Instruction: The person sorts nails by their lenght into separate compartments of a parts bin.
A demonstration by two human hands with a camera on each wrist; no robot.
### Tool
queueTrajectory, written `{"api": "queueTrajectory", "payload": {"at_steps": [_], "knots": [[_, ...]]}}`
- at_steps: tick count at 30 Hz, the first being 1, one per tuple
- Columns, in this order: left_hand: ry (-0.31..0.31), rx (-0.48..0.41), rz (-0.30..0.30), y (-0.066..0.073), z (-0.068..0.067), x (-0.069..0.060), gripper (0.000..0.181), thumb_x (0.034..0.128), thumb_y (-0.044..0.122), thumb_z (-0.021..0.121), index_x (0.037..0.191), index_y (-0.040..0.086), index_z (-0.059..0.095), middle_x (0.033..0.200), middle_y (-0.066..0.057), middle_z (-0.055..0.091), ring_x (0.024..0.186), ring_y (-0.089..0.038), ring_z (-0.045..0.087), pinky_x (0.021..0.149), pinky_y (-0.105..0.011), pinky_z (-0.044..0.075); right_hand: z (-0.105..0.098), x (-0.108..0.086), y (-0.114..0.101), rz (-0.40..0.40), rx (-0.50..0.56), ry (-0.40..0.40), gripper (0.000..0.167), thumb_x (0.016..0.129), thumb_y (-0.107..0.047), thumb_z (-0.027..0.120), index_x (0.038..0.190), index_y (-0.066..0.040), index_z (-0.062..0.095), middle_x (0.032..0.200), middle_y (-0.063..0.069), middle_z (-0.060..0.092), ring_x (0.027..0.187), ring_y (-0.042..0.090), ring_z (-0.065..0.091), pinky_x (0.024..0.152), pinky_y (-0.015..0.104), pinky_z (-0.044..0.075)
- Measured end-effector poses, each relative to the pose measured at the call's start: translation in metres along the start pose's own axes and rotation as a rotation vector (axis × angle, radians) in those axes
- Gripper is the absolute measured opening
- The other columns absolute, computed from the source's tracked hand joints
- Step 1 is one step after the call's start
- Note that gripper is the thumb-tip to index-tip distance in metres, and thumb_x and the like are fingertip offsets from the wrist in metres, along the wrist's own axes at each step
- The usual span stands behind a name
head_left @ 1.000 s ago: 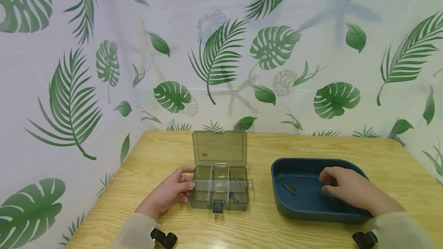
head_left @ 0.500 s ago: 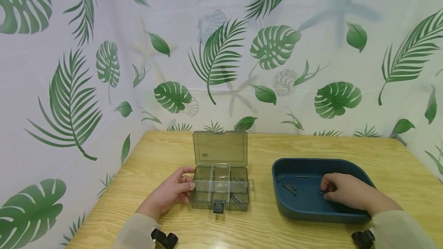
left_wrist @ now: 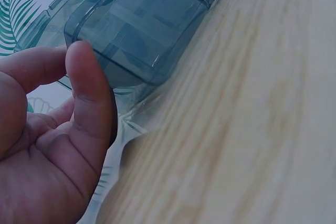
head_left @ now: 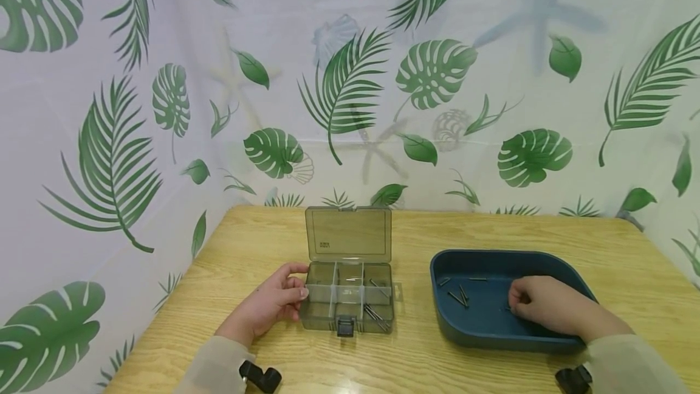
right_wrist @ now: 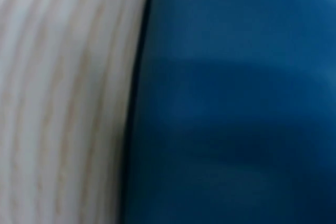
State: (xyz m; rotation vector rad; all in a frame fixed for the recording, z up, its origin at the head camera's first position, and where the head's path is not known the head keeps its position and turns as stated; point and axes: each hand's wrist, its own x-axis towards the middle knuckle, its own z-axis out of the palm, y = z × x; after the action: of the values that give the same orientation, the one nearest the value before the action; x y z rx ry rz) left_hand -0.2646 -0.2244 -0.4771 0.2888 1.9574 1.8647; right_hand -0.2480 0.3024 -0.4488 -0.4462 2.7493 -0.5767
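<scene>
Right hand (head_left: 549,306) slightly lower; nail (head_left: 506,308) just beside it.

Box (head_left: 349,235): glossy plastic. Tray (head_left: 481,309): smooth, matt. Tabletop (head_left: 415,363): wood-grained.

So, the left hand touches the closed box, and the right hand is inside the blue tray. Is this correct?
The box is not closed: the head view shows its lid standing open. The left hand does touch the box, and the right hand is inside the blue tray.
</scene>
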Motion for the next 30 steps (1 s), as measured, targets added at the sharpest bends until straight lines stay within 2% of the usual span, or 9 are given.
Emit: {"api": "queueTrajectory", "payload": {"at_steps": [5,11,20,30], "knots": [[0.000,-0.002,0.000,-0.001,0.001,0.000,0.053,0.1023,0.008,0.058,0.148,0.003,0.033,0.094,-0.005,0.051,0.072,-0.016,0.049,0.060,-0.028,0.052,0.001,-0.003,-0.003,-0.031,-0.014,0.032,0.016,0.097,-0.018,0.065,0.082,-0.020,0.060,0.072,-0.006,0.054,0.064,0.011,0.049,0.062,0.032,0.039],[-0.003,-0.005,0.000,-0.002,0.001,0.000,0.054,0.1022,0.008,0.058,0.149,0.003,0.032,0.094,-0.005,0.051,0.072,-0.016,0.049,0.060,-0.028,0.052,0.000,-0.006,-0.015,-0.070,-0.028,0.111,0.016,0.096,-0.017,0.065,0.084,-0.021,0.056,0.071,-0.008,0.051,0.063,0.007,0.047,0.059,0.029,0.038],[-0.012,-0.017,-0.005,-0.002,0.000,0.000,0.055,0.1024,0.008,0.059,0.150,0.003,0.031,0.094,-0.005,0.050,0.072,-0.016,0.049,0.060,-0.028,0.052,-0.011,-0.006,-0.052,-0.144,0.009,0.157,0.016,0.100,-0.017,0.062,0.087,-0.023,0.055,0.070,-0.007,0.048,0.060,0.007,0.045,0.057,0.029,0.039],[-0.012,-0.017,-0.004,-0.003,-0.001,0.001,0.057,0.1022,0.010,0.060,0.150,0.004,0.030,0.095,-0.005,0.050,0.073,-0.016,0.049,0.060,-0.028,0.052,-0.012,0.010,-0.097,-0.233,0.005,0.181,0.015,0.098,-0.013,0.060,0.087,-0.022,0.054,0.071,-0.007,0.049,0.058,0.008,0.043,0.056,0.029,0.039]]}}
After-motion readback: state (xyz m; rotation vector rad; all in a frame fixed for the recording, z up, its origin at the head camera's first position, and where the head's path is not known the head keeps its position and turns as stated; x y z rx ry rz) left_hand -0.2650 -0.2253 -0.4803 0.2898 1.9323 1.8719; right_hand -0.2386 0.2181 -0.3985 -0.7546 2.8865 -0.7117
